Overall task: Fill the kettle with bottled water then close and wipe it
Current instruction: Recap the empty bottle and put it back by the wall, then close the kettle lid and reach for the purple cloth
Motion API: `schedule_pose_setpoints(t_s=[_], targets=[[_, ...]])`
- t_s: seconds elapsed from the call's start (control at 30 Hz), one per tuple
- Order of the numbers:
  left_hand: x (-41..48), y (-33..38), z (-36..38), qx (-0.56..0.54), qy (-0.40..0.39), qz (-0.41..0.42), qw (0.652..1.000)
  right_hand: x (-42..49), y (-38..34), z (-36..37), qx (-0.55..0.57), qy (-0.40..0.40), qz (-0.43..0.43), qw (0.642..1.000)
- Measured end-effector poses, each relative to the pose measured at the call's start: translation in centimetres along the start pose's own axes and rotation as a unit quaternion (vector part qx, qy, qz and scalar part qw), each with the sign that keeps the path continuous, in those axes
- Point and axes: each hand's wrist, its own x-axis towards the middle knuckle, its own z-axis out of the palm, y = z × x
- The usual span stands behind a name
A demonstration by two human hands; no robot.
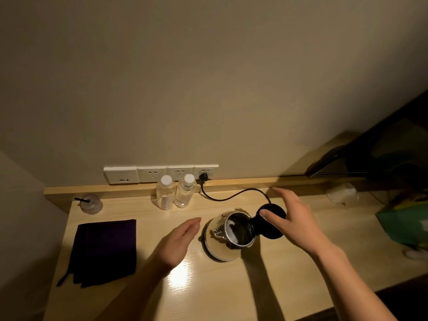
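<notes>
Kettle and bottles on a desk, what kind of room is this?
Probably a hotel room. A kettle stands on a wooden desk with two sealed water bottles set out by a row of wall sockets, and a dark folded cloth lies nearby.

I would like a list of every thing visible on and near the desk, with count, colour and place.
kettle: one, silver, desk centre, black lid open
water bottles: two, clear, white caps, by the wall
cloth: one, dark, folded, desk left
cup with straw: one, clear, back left
sockets: one row, white, on the wall
cord: one, black, plugged in
bag: one, green, right edge
left hand: open, beside the kettle
right hand: open, on the lid
</notes>
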Motion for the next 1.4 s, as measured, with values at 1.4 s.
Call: schedule_pose_setpoints(t_s=[1.4], targets=[[1.4, 6.7, 8.3, 0.054, 0.165, -0.026, 0.985, -0.3, 3.3, 8.9, 0.028, -0.066, -0.105, 0.992]])
